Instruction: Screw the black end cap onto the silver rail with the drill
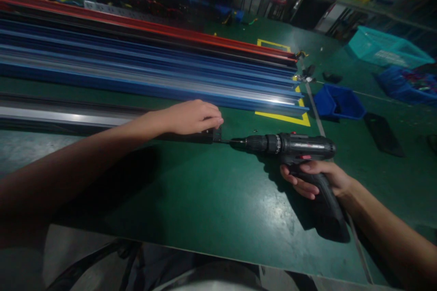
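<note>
Your right hand [326, 170] has its fingers wrapped round the handle of a cordless drill [300, 146], whose bit [223, 142] points to nine o'clock, at the end of a black rail [75, 117]; contact cannot be told. The rail's long axis runs nine to three o'clock. Your left hand [196, 118], the nearer, lies over that end, fingers together, slightly bent; whether they grip is hidden.

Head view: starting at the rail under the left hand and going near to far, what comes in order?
Black rail, blue rails, red rail, pale perforated strip.
</note>
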Action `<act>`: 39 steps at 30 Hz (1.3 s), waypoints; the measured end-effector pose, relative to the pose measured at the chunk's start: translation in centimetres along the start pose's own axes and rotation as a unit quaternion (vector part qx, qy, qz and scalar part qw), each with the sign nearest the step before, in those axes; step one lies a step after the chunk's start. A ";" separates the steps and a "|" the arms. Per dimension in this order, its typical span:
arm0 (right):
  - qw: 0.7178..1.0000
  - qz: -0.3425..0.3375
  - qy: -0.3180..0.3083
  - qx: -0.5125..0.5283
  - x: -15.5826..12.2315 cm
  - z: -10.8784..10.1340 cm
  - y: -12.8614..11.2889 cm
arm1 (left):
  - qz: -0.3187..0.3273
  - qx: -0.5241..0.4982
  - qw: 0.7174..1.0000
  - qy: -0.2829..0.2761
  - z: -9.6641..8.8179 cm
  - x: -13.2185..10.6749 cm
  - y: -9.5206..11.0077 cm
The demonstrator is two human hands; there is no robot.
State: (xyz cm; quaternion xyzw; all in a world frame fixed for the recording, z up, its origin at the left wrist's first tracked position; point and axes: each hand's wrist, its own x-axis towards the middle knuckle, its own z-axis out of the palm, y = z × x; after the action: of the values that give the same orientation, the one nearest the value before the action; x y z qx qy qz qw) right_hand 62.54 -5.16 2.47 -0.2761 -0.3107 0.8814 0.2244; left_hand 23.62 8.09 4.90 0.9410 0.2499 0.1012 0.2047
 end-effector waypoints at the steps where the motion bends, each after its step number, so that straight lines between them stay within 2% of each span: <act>1: 1.000 0.001 0.000 -0.001 0.0 0.0 0.0 | 0.000 0.001 1.000 0.000 0.0 0.0 0.0; 39: 1.000 -0.006 0.005 -0.015 0.0 0.4 -0.2 | 0.008 0.000 1.000 0.007 -0.1 0.0 0.0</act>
State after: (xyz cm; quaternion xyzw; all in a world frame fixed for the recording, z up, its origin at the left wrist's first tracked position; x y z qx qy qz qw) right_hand 62.29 -5.23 2.86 -0.2824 -0.3247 0.8736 0.2271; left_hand 23.63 8.11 4.98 0.9421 0.2437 0.1100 0.2023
